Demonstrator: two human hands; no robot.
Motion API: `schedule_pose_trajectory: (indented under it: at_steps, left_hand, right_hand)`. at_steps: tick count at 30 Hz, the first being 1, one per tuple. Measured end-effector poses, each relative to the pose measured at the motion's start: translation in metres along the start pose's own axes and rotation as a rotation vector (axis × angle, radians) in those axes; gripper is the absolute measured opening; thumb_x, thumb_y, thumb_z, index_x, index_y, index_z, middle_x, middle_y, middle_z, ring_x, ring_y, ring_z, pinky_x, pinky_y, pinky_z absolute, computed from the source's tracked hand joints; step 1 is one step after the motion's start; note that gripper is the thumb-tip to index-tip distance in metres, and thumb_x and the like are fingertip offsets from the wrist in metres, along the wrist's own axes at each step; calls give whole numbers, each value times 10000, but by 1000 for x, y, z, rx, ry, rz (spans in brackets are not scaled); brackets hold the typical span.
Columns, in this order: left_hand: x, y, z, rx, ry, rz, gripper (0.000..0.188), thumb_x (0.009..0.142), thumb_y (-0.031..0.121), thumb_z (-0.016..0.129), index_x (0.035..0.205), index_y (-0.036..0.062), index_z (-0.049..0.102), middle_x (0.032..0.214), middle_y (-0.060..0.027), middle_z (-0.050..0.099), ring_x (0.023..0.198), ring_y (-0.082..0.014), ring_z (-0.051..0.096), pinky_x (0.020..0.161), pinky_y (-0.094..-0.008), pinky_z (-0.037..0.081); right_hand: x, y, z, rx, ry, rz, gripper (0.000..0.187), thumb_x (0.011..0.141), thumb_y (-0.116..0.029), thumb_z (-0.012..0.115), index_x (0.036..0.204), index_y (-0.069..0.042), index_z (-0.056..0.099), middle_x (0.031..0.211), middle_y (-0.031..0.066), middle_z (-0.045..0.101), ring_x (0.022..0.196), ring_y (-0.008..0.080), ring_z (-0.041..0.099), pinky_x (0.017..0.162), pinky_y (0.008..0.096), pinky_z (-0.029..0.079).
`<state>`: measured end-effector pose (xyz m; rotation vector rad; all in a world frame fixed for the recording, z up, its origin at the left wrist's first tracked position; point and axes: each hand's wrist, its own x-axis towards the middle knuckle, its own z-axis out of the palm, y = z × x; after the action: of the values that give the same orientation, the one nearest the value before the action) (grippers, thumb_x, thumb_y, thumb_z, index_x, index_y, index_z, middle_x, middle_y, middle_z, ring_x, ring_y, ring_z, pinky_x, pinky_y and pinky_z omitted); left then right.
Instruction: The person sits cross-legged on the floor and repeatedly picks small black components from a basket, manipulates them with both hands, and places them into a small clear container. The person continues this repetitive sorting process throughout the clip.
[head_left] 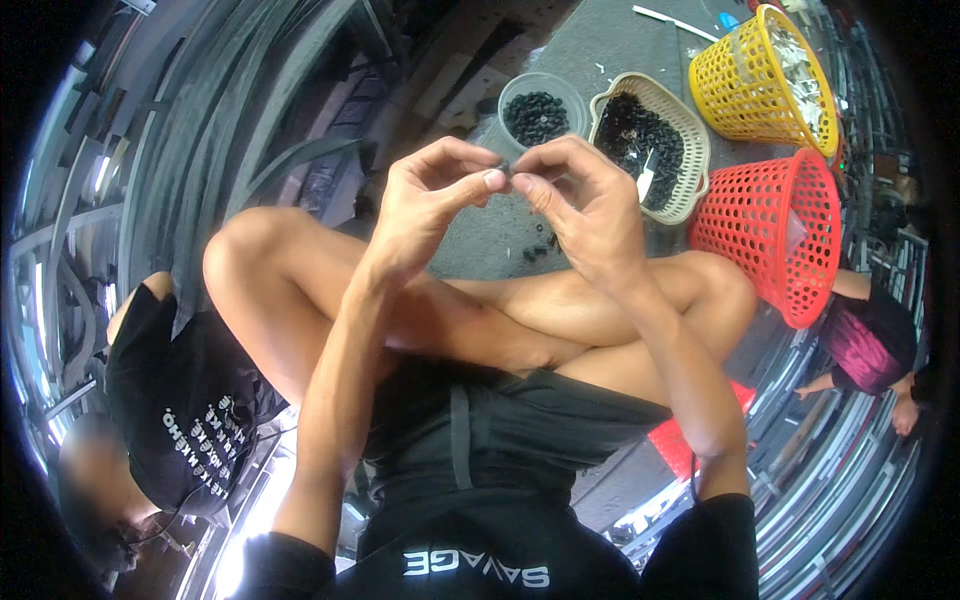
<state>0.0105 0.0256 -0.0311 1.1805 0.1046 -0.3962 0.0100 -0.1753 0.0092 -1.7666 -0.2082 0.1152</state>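
Note:
Both hands meet above my crossed legs, fingertips almost touching. My left hand (430, 200) pinches a small dark piece (505, 168) between thumb and forefinger. From the other side my right hand (592, 205) pinches at the same piece, which is mostly hidden by the fingertips, so its exact kind does not show. Just beyond the hands stands a clear round tub (581, 101) holding many small black parts (536, 118). Right of it, a cream plastic basket (697, 143) holds more small black pieces (655, 130) and a white-handled tool (646, 176).
A red perforated basket (745, 215) lies tilted near my right knee. Behind it a yellow basket (728, 90) holds white scraps (792, 75). Loose black bits (540, 248) lie on the floor by my legs. One person (185, 410) sits at left, another (870, 340) at far right.

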Motion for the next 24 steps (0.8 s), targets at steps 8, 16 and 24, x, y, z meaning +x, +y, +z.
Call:
schedule_pose_trajectory:
  at_steps: [8, 16, 24]
  left_hand:
    - [-6, -4, 3, 56, -2, 42, 197, 920, 104, 837, 1075, 10, 762, 975, -68, 775, 912, -107, 688, 837, -262, 550]
    - [-3, -11, 10, 157, -15, 286, 167, 886, 37, 850, 1025, -19, 778, 983, -77, 772, 932, -125, 712, 860, -277, 584]
    - [-14, -11, 13, 200, 32, 139, 191, 886, 10, 840, 1062, -28, 777, 1021, -95, 775, 958, -137, 720, 887, -292, 598]
  right_hand:
    - [-5, 4, 5, 18, 12, 117, 118, 964, -86, 765, 1039, 1, 740, 946, 77, 759, 875, 136, 730, 722, 286, 589]
    - [-8, 5, -5, -12, -78, 152, 119, 998, -101, 724, 1011, 17, 708, 886, 78, 743, 847, 117, 690, 723, 287, 557]
    - [-17, 8, -9, 10, -111, 182, 96, 1023, -92, 674, 1012, 3, 666, 878, 62, 703, 820, 106, 654, 718, 281, 535]
